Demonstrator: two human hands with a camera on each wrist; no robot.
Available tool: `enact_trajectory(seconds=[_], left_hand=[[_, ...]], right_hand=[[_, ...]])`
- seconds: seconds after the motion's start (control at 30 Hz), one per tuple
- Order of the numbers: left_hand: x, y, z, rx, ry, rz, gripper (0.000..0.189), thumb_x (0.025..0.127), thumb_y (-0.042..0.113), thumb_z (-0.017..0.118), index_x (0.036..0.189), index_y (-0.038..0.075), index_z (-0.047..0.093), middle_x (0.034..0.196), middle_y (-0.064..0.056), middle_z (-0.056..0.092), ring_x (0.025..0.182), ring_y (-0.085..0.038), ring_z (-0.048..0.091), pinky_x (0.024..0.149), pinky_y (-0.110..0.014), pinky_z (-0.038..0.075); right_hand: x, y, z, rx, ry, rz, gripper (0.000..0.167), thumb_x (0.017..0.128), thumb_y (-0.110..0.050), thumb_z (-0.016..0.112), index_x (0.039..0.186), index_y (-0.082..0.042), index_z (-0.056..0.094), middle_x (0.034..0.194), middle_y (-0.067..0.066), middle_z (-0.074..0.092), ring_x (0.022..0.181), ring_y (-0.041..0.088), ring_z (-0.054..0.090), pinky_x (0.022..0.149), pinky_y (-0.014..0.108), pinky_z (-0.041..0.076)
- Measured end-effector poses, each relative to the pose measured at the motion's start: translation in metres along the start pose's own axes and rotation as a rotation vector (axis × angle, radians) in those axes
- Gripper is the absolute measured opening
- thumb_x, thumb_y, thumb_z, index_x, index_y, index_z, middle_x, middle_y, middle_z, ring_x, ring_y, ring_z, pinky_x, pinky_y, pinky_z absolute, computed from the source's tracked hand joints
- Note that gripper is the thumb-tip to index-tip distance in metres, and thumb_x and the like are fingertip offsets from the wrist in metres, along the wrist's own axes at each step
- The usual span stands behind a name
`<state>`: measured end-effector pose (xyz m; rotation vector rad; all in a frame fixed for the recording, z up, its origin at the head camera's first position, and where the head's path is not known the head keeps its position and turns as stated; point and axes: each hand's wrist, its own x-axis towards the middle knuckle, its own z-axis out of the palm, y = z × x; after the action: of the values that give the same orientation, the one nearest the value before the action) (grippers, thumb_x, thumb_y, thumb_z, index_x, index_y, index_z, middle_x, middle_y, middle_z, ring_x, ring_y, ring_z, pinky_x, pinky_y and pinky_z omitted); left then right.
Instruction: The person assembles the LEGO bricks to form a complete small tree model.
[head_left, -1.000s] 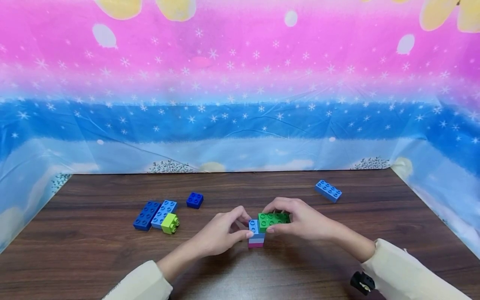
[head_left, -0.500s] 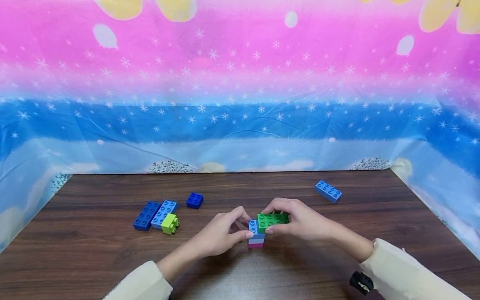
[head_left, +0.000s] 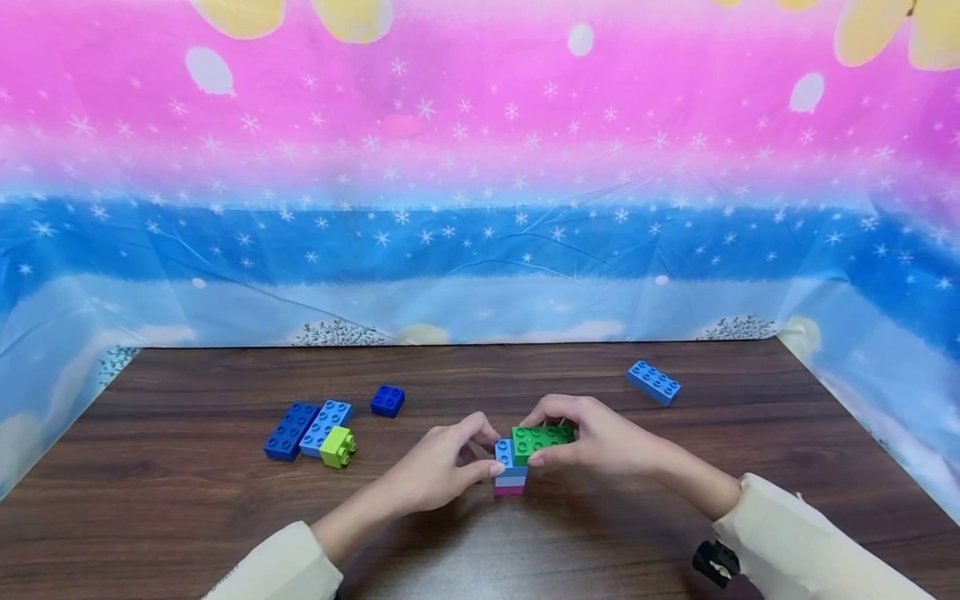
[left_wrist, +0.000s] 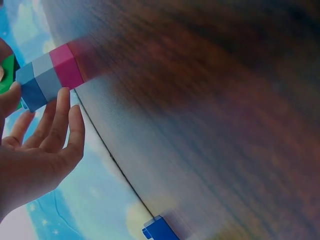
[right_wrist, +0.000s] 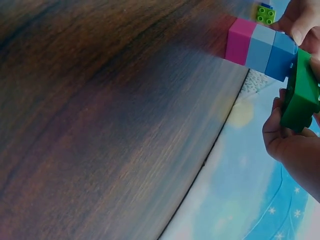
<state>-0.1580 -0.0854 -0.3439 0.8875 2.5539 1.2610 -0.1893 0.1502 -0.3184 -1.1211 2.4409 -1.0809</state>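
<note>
A small upright stack stands on the table in front of me: a pink brick at the bottom, a pale grey-blue brick in the middle and a blue brick on top. My left hand pinches the blue brick between thumb and fingers. My right hand holds a green brick by its long sides. One end of the green brick lies over the blue brick; the rest juts out to the right. In the right wrist view it looks slightly tilted, and I cannot tell whether it is pressed fully down.
On the left lie a dark blue long brick, a light blue long brick and a lime brick against it. A small dark blue brick sits behind them. Another light blue brick lies at the back right, before the cloth backdrop.
</note>
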Motion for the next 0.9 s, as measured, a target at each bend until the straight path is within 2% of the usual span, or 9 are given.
enact_trajectory(seconds=[0.2, 0.9], left_hand=[[0.0002, -0.0002, 0.0001, 0.003, 0.0, -0.006, 0.015, 0.091, 0.018, 0.058, 0.102, 0.011, 0.052, 0.101, -0.003, 0.062, 0.086, -0.014, 0.06, 0.071, -0.027, 0.048], [0.0009, 0.0021, 0.0012, 0.009, 0.0, -0.002, 0.015, 0.091, 0.018, 0.058, 0.102, 0.011, 0.052, 0.101, -0.003, 0.062, 0.086, -0.015, 0.06, 0.071, -0.027, 0.048]], right_hand=[[0.0012, 0.0014, 0.0002, 0.012, 0.001, -0.018, 0.029, 0.083, -0.025, 0.068, 0.108, -0.014, 0.061, 0.095, -0.005, 0.059, 0.082, 0.018, 0.054, 0.071, 0.027, 0.047], [0.0017, 0.0013, 0.0004, 0.069, -0.008, 0.037, 0.028, 0.082, -0.023, 0.07, 0.107, -0.012, 0.064, 0.094, -0.003, 0.061, 0.081, 0.016, 0.054, 0.07, 0.028, 0.047]])
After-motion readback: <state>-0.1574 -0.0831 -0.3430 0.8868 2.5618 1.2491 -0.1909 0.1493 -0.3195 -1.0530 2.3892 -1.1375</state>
